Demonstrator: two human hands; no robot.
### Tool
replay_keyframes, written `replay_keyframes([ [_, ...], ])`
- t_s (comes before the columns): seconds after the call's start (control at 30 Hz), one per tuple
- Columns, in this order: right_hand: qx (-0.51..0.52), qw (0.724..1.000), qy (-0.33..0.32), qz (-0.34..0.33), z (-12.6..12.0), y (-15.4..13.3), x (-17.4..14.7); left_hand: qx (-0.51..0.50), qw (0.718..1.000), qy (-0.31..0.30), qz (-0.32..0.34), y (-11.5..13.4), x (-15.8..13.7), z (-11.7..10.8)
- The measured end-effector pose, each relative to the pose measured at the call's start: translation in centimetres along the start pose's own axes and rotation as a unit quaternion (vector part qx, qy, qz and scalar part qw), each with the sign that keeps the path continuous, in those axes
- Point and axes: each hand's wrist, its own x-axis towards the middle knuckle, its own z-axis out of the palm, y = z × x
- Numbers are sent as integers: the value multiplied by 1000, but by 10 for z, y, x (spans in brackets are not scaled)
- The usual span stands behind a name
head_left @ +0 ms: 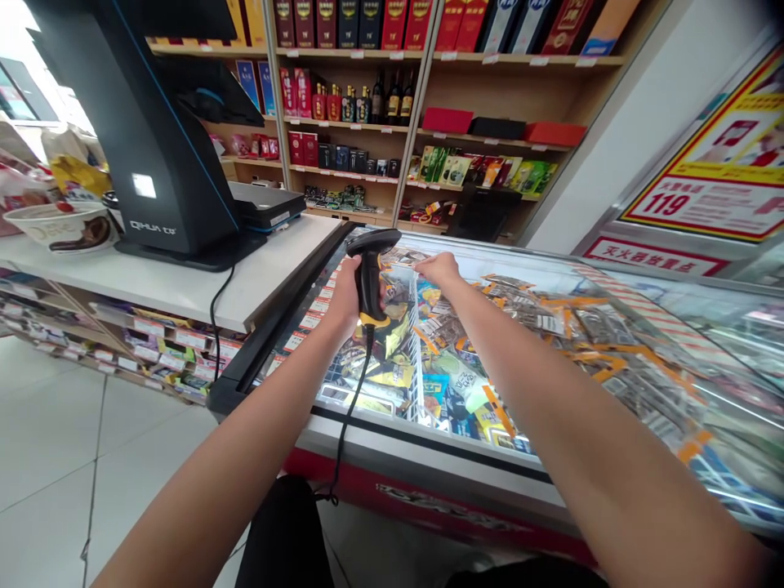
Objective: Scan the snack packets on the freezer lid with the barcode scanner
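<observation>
A black and yellow barcode scanner (369,282) stands upright in my left hand (346,287), whose fingers wrap round its handle. Its black cord (351,406) hangs down over the front of the glass-topped freezer (429,459). To the right of the scanner, my right hand (438,268) is closed in a pinch above the freezer's far part. Whatever lies between its fingertips is too small to make out. Under both arms, colourful packaged goods (456,371) fill the freezer, with a white wire divider (416,359) between sections.
At the left, a black checkout terminal (165,163) and a paper bowl (64,226) stand on a white counter (189,287). Shelves of boxes and bottles (352,104) line the back. A fire notice (704,204) hangs on the right wall.
</observation>
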Motion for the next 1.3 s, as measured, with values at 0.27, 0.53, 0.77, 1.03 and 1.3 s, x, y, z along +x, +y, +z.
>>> replay_keyframes([
  [0.27, 124, 985, 107, -46, -39, 14, -50, 36, 998, -23, -35, -2, -2, 3],
  [0.53, 109, 990, 87, -11, -48, 47, -77, 40, 998, -26, -48, 1, -9, 7],
  [0.77, 208, 973, 91, -47, -52, 47, -81, 82, 993, -63, -55, -4, -9, 3],
  [1.03, 249, 961, 91, -78, -56, 60, -91, 113, 985, -106, -78, -13, -7, 5],
  [1.3, 225, 961, 104, -120, -60, 52, -99, 221, 954, -201, -42, -12, -10, -5],
])
